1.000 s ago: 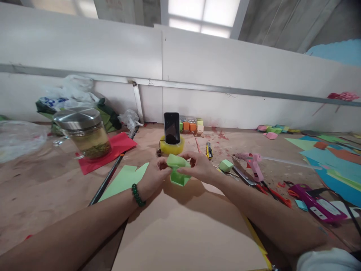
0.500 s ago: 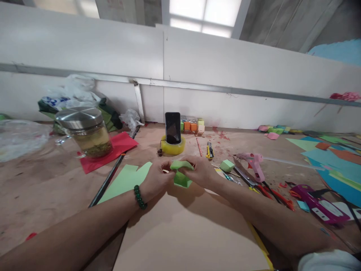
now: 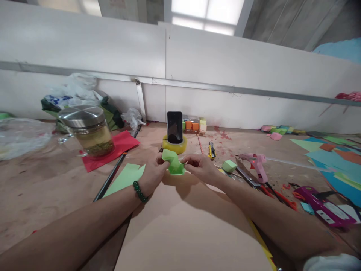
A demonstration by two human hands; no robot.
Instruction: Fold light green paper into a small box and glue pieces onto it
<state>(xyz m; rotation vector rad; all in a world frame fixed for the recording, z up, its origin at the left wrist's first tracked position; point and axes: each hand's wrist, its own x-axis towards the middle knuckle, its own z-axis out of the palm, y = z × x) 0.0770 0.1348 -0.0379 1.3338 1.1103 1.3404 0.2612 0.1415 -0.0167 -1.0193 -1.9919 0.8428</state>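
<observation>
A folded piece of light green paper (image 3: pixel 175 165) is held between my two hands above a pale board (image 3: pixel 191 229). My left hand (image 3: pixel 154 171), with a green bead bracelet at the wrist, pinches the paper's left side. At its right edge, the fingertips of my right hand (image 3: pixel 201 168) are closed on the paper. Its creased panels stand partly unfolded, with one flap raised at the upper left. A small green paper cube (image 3: pixel 229 166) lies just right of my right hand. Flat green paper (image 3: pixel 124 178) rests left of my left hand.
Behind my hands a phone (image 3: pixel 175 127) leans upright on a yellow tape roll (image 3: pixel 180 146). A lidded glass mug of tea (image 3: pixel 90 131) stands on red paper (image 3: pixel 126 142) at left. Rightward lie a cutter (image 3: pixel 211 150), a pink glue gun (image 3: pixel 257 165) and a purple power strip (image 3: pixel 324 207).
The green paper has opened out from a curved fold, its flap now tilting up to the left. My right hand has shifted to its right edge.
</observation>
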